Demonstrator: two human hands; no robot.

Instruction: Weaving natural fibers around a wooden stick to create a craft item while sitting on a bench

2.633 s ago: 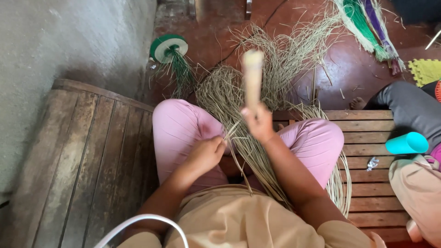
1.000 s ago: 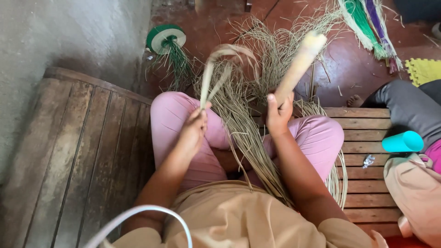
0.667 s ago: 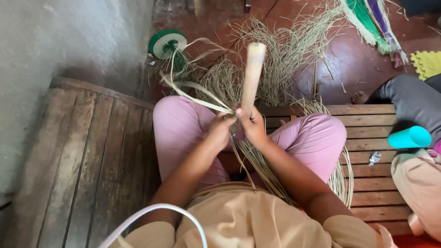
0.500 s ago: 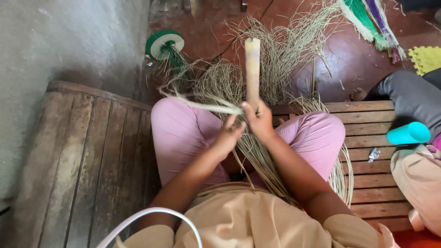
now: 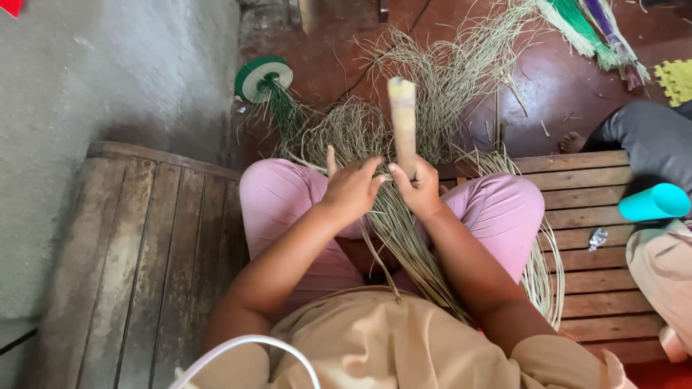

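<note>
While I watch the head view from my remote station, I log the following.

Right hand: the right hand (image 5: 420, 189) is wrapped around the lower end of a pale, straight bundle of bound dried grass (image 5: 403, 126), fingers curled tight on it; the bundle stands upright above the fist.

Left hand: the left hand (image 5: 351, 189) sits just beside the right, touching the base of the bundle; thumb raised, fingers stretched forward and close together. I cannot tell whether they pinch a strand.

Loose material: a mass of loose tan grass strands (image 5: 404, 238) runs from under both hands down across the lap, between the knees in pink trousers (image 5: 281, 202).

Seat: I note a slatted wooden platform (image 5: 144, 252) under the person.

Floor: a round green and white woven disc (image 5: 263, 75) with green strands lies on the red floor (image 5: 548, 94), beyond the left knee.

Neighbour: another person's grey-clad leg (image 5: 645, 144) and a turquoise plastic cup (image 5: 654, 202) are at right, well apart from the hands.
</note>
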